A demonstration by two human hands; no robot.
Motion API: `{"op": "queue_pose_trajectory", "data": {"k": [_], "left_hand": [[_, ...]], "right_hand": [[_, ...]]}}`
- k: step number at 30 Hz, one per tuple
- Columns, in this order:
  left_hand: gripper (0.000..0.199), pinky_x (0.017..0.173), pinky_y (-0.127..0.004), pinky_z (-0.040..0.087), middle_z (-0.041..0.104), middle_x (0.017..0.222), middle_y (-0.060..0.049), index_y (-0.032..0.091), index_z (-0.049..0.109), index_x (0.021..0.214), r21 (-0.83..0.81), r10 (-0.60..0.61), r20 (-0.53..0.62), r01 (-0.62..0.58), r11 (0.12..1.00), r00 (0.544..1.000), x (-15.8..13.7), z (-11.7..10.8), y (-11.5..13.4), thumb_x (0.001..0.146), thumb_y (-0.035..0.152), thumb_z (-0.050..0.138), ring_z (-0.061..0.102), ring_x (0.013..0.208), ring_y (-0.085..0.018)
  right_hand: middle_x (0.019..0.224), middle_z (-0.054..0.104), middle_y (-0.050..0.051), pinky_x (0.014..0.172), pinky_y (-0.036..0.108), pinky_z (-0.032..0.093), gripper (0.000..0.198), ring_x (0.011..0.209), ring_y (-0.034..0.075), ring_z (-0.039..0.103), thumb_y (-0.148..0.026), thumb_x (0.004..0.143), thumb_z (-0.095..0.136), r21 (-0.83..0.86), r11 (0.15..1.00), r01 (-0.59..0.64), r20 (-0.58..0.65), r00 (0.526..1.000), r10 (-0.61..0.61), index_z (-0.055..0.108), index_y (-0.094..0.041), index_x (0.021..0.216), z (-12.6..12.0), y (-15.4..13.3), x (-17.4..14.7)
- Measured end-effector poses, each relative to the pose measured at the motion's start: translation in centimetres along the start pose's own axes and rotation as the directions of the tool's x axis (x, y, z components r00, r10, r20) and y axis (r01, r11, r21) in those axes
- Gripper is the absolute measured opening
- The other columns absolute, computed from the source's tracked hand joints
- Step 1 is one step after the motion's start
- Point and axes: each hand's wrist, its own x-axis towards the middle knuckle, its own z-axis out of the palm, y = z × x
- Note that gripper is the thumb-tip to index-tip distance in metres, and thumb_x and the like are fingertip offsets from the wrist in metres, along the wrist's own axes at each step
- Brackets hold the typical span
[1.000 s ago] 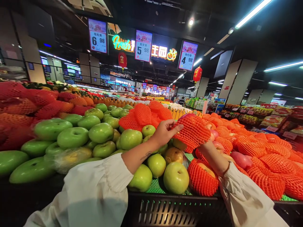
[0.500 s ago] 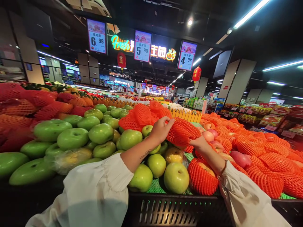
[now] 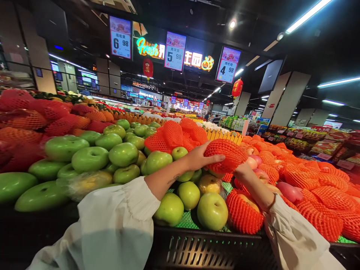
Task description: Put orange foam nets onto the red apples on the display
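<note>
The left hand (image 3: 200, 156) grips a rounded red foam net (image 3: 230, 150) above the green apples (image 3: 212, 210), 1 thumb across its front; what it wraps is hard to make out. The right hand (image 3: 241, 169) meets its right end, fingers hidden, so I cannot tell their grip.

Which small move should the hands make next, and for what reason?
Perhaps lower the orange foam net toward the netted apples at right: they are wrapped alike, the left hand grips the net, and the right hand, partly hidden, is at its right end.
</note>
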Motion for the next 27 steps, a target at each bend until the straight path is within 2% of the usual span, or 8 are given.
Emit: {"op": "queue_pose_trajectory", "data": {"k": [3,7,13,16,20,22,25,27], "left_hand": [[0.07,0.105,-0.041,0.046,0.065,0.125,-0.016,0.009,0.058,0.124,0.025,-0.001,-0.076,0.003,1.0,0.997,0.2,0.1,-0.2,0.081,0.063,0.07,0.061,0.117,-0.027],[0.068,0.104,-0.041,0.046,0.066,0.127,-0.014,0.01,0.06,0.126,0.072,0.024,-0.16,-0.012,0.997,0.987,0.3,0.0,-0.5,0.083,0.062,0.068,0.062,0.115,-0.027],[0.067,0.098,-0.04,0.048,0.067,0.123,-0.013,0.012,0.059,0.124,0.116,0.01,-0.263,0.021,0.993,0.965,0.0,0.0,-0.4,0.081,0.062,0.07,0.064,0.111,-0.027],[0.064,0.094,-0.039,0.049,0.068,0.118,-0.013,0.011,0.059,0.119,0.107,0.019,-0.231,0.006,0.994,0.973,0.0,0.1,-0.3,0.079,0.06,0.07,0.064,0.107,-0.027],[0.062,0.094,-0.038,0.049,0.067,0.115,-0.013,0.01,0.059,0.116,-0.009,0.026,-0.229,-0.029,1.0,0.973,0.3,0.2,-0.2,0.078,0.058,0.069,0.062,0.106,-0.026],[0.06,0.095,-0.037,0.048,0.067,0.115,-0.015,0.008,0.059,0.113,-0.094,0.036,-0.256,-0.062,0.994,0.966,0.4,0.2,0.0,0.079,0.057,0.066,0.062,0.105,-0.025],[0.058,0.093,-0.036,0.049,0.067,0.111,-0.016,0.006,0.058,0.108,-0.172,0.053,-0.255,-0.099,0.98,0.965,0.3,0.2,0.4,0.078,0.055,0.063,0.062,0.1,-0.025],[0.058,0.092,-0.035,0.049,0.068,0.11,-0.016,0.005,0.057,0.107,-0.185,0.071,-0.245,-0.118,0.976,0.967,0.2,0.1,0.7,0.077,0.054,0.063,0.062,0.099,-0.024]], "right_hand": [[0.107,0.072,0.009,0.101,0.047,0.052,0.05,0.112,0.029,0.064,-0.034,0.061,0.081,0.063,0.997,-0.048,0.038,0.998,0.045,0.069,-0.023,0.109,0.0,0.2,-0.1],[0.106,0.072,0.007,0.097,0.044,0.055,0.036,0.1,0.026,0.068,-0.042,0.073,0.068,0.169,0.98,-0.103,0.056,0.994,0.095,0.069,-0.023,0.104,-0.1,0.4,-0.1],[0.088,0.068,0.002,0.074,0.031,0.051,0.043,0.078,0.018,0.06,-0.031,0.053,0.079,0.027,0.998,-0.057,-0.265,0.962,0.062,0.064,-0.02,0.092,-0.5,-1.0,0.1],[0.076,0.061,-0.001,0.063,0.026,0.045,0.031,0.067,0.014,0.053,-0.023,0.054,0.071,0.026,1.0,-0.014,-0.323,0.946,0.022,0.058,-0.02,0.082,-0.5,-1.4,0.0],[0.096,0.069,0.005,0.077,0.036,0.052,0.034,0.084,0.022,0.063,-0.033,0.061,0.071,0.22,0.971,-0.097,-0.095,0.988,0.12,0.061,-0.022,0.091,-0.2,-1.9,-0.2],[0.11,0.07,0.009,0.088,0.043,0.053,0.05,0.102,0.029,0.065,-0.054,0.063,0.075,0.269,0.949,-0.162,0.05,0.987,0.155,0.064,-0.024,0.101,-0.2,-2.3,-0.4],[0.111,0.071,0.013,0.089,0.048,0.054,0.081,0.111,0.034,0.064,-0.091,0.065,0.055,0.35,0.912,-0.214,0.128,0.975,0.179,0.066,-0.022,0.108,-0.3,-2.8,-0.5],[0.106,0.072,0.012,0.085,0.045,0.056,0.072,0.104,0.031,0.067,-0.084,0.071,0.059,0.362,0.902,-0.237,0.122,0.971,0.206,0.067,-0.021,0.106,-0.2,-3.0,-0.3]]}}
